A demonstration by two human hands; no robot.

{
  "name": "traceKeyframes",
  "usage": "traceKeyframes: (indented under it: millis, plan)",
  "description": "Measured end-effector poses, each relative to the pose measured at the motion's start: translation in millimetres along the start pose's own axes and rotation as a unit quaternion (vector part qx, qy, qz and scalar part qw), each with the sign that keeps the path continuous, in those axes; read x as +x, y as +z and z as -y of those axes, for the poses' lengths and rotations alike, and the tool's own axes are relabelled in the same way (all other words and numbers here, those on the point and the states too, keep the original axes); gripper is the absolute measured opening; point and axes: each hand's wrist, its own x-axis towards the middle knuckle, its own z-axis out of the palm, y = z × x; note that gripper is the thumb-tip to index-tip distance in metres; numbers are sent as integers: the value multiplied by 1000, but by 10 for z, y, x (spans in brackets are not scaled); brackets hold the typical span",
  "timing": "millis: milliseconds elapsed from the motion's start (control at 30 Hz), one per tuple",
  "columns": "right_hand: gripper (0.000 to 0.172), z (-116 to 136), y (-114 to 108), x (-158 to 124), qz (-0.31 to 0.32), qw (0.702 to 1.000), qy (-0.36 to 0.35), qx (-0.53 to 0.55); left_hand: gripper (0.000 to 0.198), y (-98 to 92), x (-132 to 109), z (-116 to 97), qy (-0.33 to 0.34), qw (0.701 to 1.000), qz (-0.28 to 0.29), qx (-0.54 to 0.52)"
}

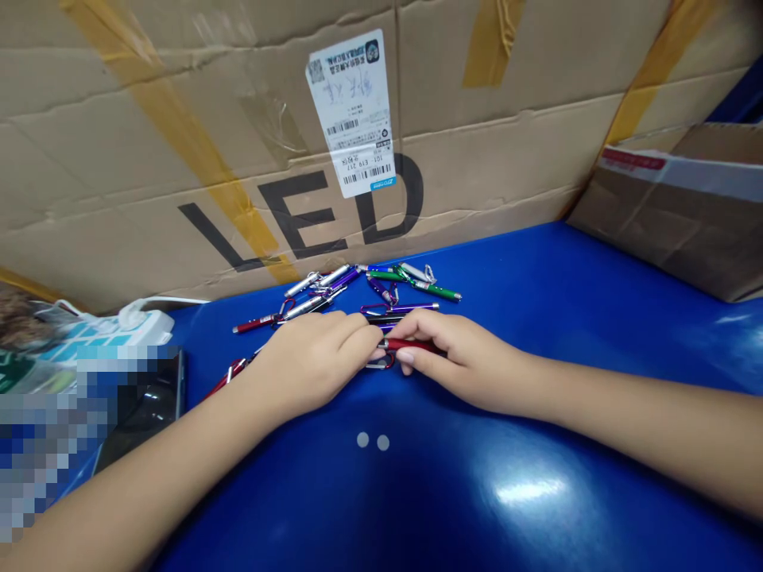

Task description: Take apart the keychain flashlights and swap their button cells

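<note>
A slim red keychain penlight (417, 345) with a metal end lies across between my hands, low over the blue tabletop. My right hand (458, 353) is closed on its barrel, thumb and fingers pinching it. At the silver left end, my left hand (319, 353) is closed too, its fingertips against that tip and partly hidden. A small carabiner clip (381, 362) hangs just beneath. Behind the hands lie purple penlights (411, 307) and a red penlight (255, 324), with green (438, 291) and silver ones (303, 284) farther back.
A large cardboard box (506, 151) marked LED stands along the back. Another carton (673, 214) sits at the right. On the left are a white power strip (149, 330) and a dark phone-like object (152, 397). Two pale discs (373, 441) lie on the blue table (334, 500).
</note>
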Motion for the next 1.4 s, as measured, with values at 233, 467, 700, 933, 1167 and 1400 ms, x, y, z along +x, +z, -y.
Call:
traceKeyframes:
  millis: [233, 467, 700, 933, 1167, 1400]
  plan:
    - [14, -16, 22, -28, -22, 992, -45, -113, 32, 37, 14, -109, -127, 972, 50, -189]
    - [23, -23, 12, -63, -11, 964, -63, -260, 40, -30, 79, -151, -311, 815, 125, -472]
    - [17, -40, -7, -40, -30, 982, -55, -180, 32, -58, 61, -75, -225, 912, 183, -291]
    - [17, -61, -125, -12, 98, 976, -119, -152, 29, -40, 30, -42, -94, 946, 254, -176]
    - [19, -8, -152, -8, 145, 965, -113, -188, 24, -14, 1, -37, -72, 973, 180, -123]
    - [17, 17, -157, -6, 152, 963, -100, -199, 36, 32, -14, -111, 10, 987, 118, -111]
